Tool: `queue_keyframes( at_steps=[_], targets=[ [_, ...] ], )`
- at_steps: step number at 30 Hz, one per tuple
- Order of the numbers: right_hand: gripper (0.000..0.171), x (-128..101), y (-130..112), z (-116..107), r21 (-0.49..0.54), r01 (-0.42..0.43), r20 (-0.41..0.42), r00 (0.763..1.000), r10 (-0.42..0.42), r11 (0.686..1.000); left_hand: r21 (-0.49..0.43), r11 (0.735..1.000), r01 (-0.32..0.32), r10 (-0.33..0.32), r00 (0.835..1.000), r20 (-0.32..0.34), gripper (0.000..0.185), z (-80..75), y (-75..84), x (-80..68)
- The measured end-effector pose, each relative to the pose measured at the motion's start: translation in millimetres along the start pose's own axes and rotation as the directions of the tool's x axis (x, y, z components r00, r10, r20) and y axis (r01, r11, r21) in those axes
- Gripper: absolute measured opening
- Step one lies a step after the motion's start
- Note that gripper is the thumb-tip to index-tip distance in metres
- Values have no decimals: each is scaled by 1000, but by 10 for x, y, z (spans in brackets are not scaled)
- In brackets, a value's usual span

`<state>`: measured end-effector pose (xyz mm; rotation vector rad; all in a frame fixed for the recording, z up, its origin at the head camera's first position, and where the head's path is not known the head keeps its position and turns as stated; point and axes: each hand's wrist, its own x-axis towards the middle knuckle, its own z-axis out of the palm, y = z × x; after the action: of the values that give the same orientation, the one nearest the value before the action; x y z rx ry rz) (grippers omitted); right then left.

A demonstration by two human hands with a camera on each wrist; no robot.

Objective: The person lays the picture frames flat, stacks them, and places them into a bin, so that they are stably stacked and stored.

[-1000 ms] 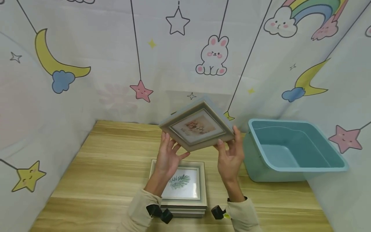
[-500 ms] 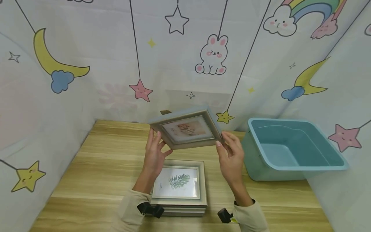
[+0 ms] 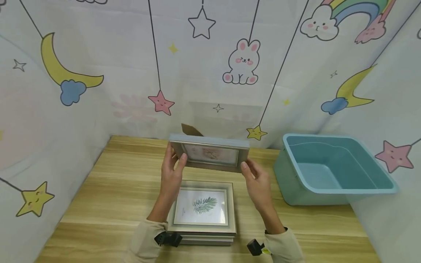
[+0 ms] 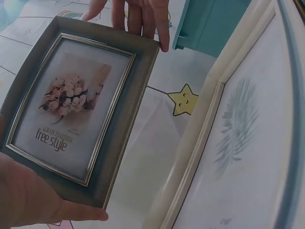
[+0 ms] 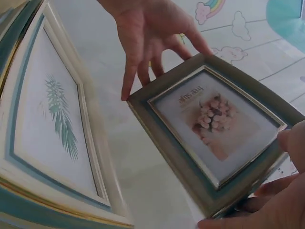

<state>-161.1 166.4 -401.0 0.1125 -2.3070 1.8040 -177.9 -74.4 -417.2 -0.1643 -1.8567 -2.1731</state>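
Note:
Both hands hold a picture frame (image 3: 210, 153) up above the wooden table, its picture side facing the head camera at a steep tilt. It has a grey-brown border and a picture of pink flowers lettered "free style" (image 4: 51, 142). My left hand (image 3: 171, 179) grips its left end, thumb in front and fingers behind. At the other end my right hand (image 3: 258, 184) pinches the lower right corner. A brown flap (image 3: 190, 129) sticks out behind the frame. Below, a stack of frames (image 3: 230, 219) lies flat, its top one showing a green leaf (image 5: 61, 117).
To the right a blue-green plastic tub (image 3: 314, 199) stands on the wooden table (image 3: 108, 204). White cloth (image 3: 131, 73) printed with stars, moons and a rabbit hangs behind and along the sides.
The held picture frame has turned from a cornerwise slant to nearly level and shifted left and down. More of its brown back flap shows. The stack has stayed put.

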Motion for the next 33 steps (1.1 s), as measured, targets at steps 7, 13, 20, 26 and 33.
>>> queue_keyframes(
  at_steps=[7, 13, 20, 26, 33],
  targets=[
    [42, -36, 91, 100, 87, -18, 68, 998, 12, 996, 110, 989, -99, 99, 995, 11, 70, 39, 20, -57],
    [38, -21, 137, 94, 83, -27, 55, 998, 23, 996, 129, 989, -69, 68, 998, 14, 71, 29, -8, -83],
    [29, 2, 161, 62, 108, -18, 21, 1000, 16, 994, 150, 987, -56, 50, 998, 41, 76, 39, -5, -123],
    [27, -15, 199, 49, 149, -10, 18, 1000, 8, 989, 211, 974, -78, 60, 994, 94, 78, -15, -11, -130],
    [19, -68, 272, 52, 208, 66, 5, 998, -68, 976, 300, 941, -153, 68, 959, 277, 92, -151, 28, -34]
  ],
)
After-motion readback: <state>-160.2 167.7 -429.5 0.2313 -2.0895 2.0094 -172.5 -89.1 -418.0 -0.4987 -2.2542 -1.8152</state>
